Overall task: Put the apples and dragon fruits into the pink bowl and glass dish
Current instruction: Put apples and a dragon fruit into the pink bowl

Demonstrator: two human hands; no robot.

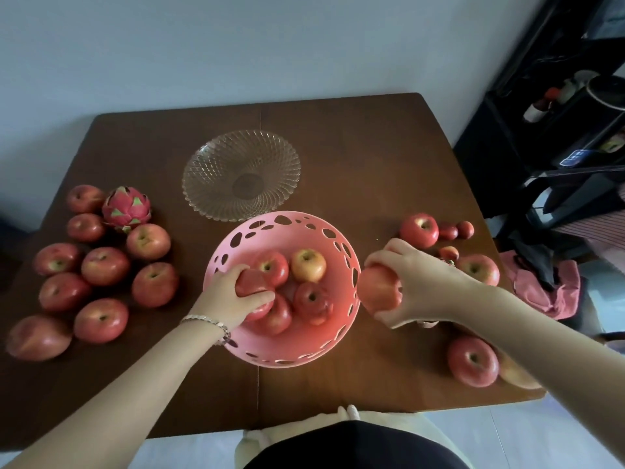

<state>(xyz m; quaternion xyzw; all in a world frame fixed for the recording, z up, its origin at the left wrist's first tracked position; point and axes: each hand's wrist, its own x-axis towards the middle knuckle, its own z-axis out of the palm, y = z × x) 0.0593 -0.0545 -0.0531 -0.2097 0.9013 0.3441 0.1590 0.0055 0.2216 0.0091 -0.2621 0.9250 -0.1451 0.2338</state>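
Head view: on the left of the brown table (338, 137) lies a group of red apples (105, 265) with one pink dragon fruit (126, 208) among them. Behind the centre stands the glass dish (209, 198), with no fruit in it. The left hand (233, 296) grips a red apple (252, 282) inside the pink bowl (304, 353), over other apples. Just right of the bowl's rim, the right hand (416, 286) clasps another apple (377, 289). More apples lie on the right.

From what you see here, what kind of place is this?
Probably a room in a home, perhaps a dining corner. A brown wooden table stands against a plain wall, a patterned glass dish sits on it, and a dark shelf unit with bottles stands on the right.
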